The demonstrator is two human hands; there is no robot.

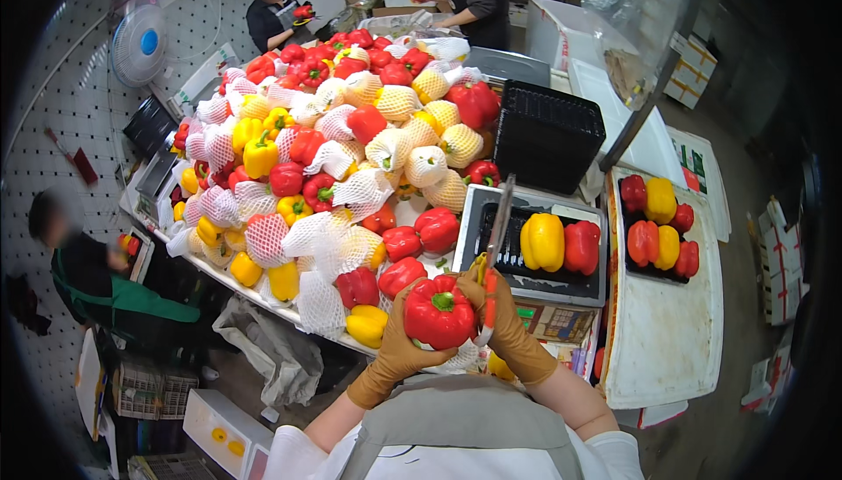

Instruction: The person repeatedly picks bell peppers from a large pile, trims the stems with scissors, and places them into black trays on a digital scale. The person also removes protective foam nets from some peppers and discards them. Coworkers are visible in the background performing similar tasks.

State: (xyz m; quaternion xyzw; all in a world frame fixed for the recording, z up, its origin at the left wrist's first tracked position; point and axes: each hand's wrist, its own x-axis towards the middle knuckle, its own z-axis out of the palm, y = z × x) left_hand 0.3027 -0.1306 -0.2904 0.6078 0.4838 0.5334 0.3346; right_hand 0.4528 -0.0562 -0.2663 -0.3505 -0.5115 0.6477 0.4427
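Note:
Wearing a tan glove, my left hand (401, 342) holds a red bell pepper (439, 312), its green stem facing up. My right hand (510, 322), gloved alike, grips a knife (490, 296) with an orange-red handle, its blade pointing away from me; these fingers also reach the pepper's right side. Beyond the right hand, a black tray on a weighing scale (464, 243) holds a yellow bell pepper (543, 242) and a red bell pepper (581, 248). Loose peppers, one of them yellow (367, 326), lie left of my left hand.
A large heap of peppers, many in foam nets (322, 243), covers the table ahead and left. Stacked black trays (549, 137) stand behind the scale. At right, a filled black tray (658, 276) rests on a white board (664, 348). Three other people work around the table.

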